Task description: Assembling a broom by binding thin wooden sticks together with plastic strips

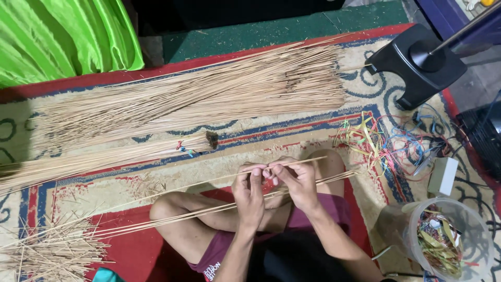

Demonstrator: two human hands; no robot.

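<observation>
Left hand (249, 190) and right hand (297, 180) both pinched shut on one long thin pale palm-leaf stick (209, 181). Light, springy, likely snaps if bent; grip near mid-length. More sticks across lap (172, 218)

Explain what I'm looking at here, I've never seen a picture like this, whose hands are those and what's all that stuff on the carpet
The one picture comes from a camera worn on a person's head, looking down at their own lap. They sit cross-legged on a patterned carpet. The left hand and right hand meet and pinch one thin stick between the fingertips. A few more thin sticks lie across the legs. Beyond lie a wide loose pile of sticks and a tied bundle; short broken bits sit at lower left. On the right are tangled coloured strips, a clear tub of more strips, and a black stand base.
</observation>
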